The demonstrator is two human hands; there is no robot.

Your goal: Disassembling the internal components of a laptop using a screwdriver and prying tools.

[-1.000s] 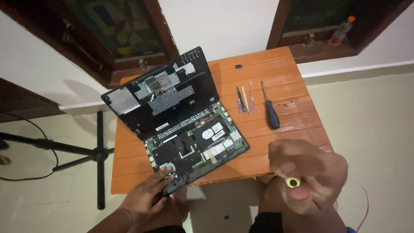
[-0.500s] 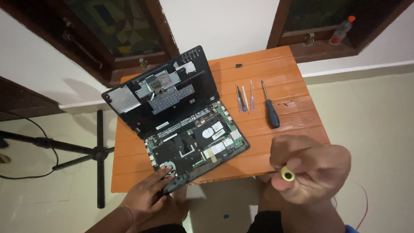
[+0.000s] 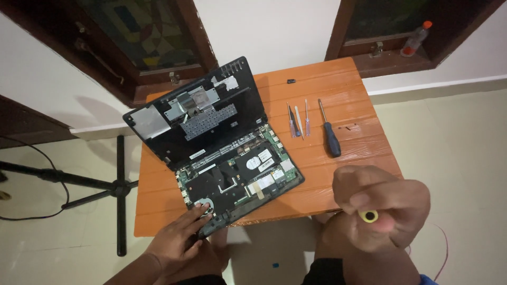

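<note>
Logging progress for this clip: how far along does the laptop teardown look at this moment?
Done: the laptop lies opened on the orange table, its keyboard cover flipped up and the circuit board bare. In hand: the left hand rests at the board's near corner by the fan; the right hand grips a yellow-capped tool. Left: the board is not yet out, and the spare screwdrivers lie untouched.

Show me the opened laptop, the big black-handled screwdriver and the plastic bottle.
opened laptop (image 3: 237, 179), head view, exposed board.
black-handled screwdriver (image 3: 332, 140), head view, handle.
plastic bottle (image 3: 413, 41), head view, clear body.
</note>
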